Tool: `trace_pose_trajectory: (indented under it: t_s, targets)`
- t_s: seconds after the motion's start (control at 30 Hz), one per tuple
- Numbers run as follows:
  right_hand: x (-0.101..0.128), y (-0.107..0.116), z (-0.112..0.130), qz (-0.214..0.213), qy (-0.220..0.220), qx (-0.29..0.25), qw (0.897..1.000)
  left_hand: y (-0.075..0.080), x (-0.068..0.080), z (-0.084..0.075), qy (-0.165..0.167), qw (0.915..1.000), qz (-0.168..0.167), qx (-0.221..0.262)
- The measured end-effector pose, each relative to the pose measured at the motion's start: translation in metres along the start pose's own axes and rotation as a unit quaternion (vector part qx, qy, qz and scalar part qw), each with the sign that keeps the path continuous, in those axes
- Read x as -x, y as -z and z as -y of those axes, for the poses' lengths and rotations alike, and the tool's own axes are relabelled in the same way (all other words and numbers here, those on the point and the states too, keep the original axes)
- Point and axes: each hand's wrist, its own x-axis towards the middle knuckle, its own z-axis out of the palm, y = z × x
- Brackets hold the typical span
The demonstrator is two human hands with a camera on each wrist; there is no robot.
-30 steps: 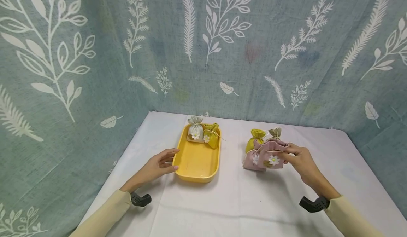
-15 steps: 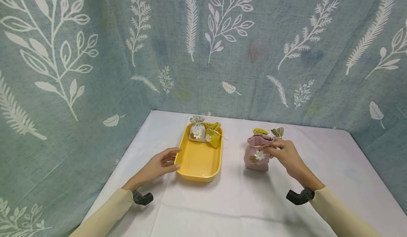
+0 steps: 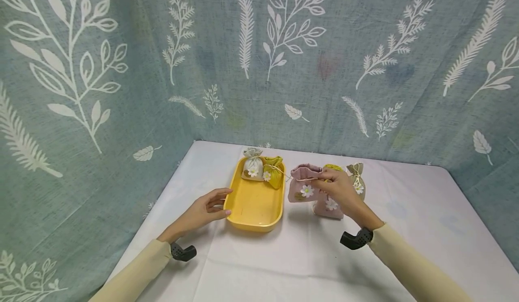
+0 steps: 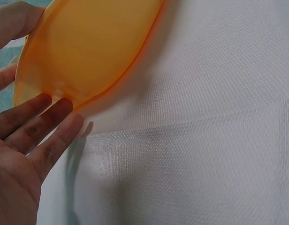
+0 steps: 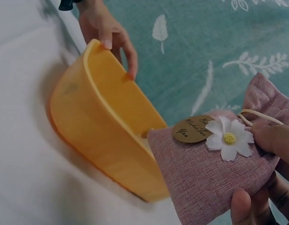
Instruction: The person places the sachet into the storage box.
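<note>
Your right hand (image 3: 338, 188) pinches the pink pouch (image 3: 301, 190) by its gathered top, holding it lifted just beside the yellow tray (image 3: 242, 221). Your left hand (image 3: 206, 209) rests against the tray's near-left rim, fingers relaxed and gripping nothing.

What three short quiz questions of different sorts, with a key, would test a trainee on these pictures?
1. True or false: the yellow tray holds three pouches.
2. Which hand holds the pink pouch? A left, B right.
3. Fill in: the left hand rests against the tray's ___ edge.

Key: 1 false, a white pouch and a green pouch only. 2 B, the right hand. 3 near left.
</note>
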Motion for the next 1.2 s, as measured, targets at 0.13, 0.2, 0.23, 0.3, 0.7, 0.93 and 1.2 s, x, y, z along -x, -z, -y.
trace_pose_trajectory:
  t_s: [0.13, 0.2, 0.23, 0.3, 0.7, 0.93, 1.2]
  targets:
    - [-0.009, -0.014, 0.005, 0.008, 0.001, 0.011, 1.0, 0.0, 0.001, -0.001, 0.004, 1.0, -0.002, 0.0]
    - [-0.014, -0.022, 0.007, 0.018, 0.0, 0.005, 1.0, 0.0, 0.001, -0.002, 0.006, 1.0, -0.004, -0.002]
    - [-0.017, -0.026, 0.007, 0.021, 0.001, 0.008, 1.0, 0.0, 0.002, -0.002, 0.007, 1.0, -0.004, -0.003]
    - [-0.023, -0.033, 0.007, 0.025, 0.01, 0.011, 1.0, 0.001, 0.002, -0.002, 0.008, 0.9999, -0.006, -0.003]
    - [-0.052, -0.081, 0.005, 0.05, 0.006, -0.061, 0.997, 0.0, -0.001, 0.001, 0.012, 0.9998, -0.012, 0.006]
    - [-0.065, -0.106, 0.007, 0.052, -0.012, -0.052, 0.997, 0.0, -0.001, 0.001, 0.007, 0.9999, -0.007, 0.002]
    - [-0.08, -0.128, 0.003, 0.038, -0.013, -0.037, 0.999, -0.001, -0.002, 0.001, 0.013, 0.9998, -0.011, 0.005]
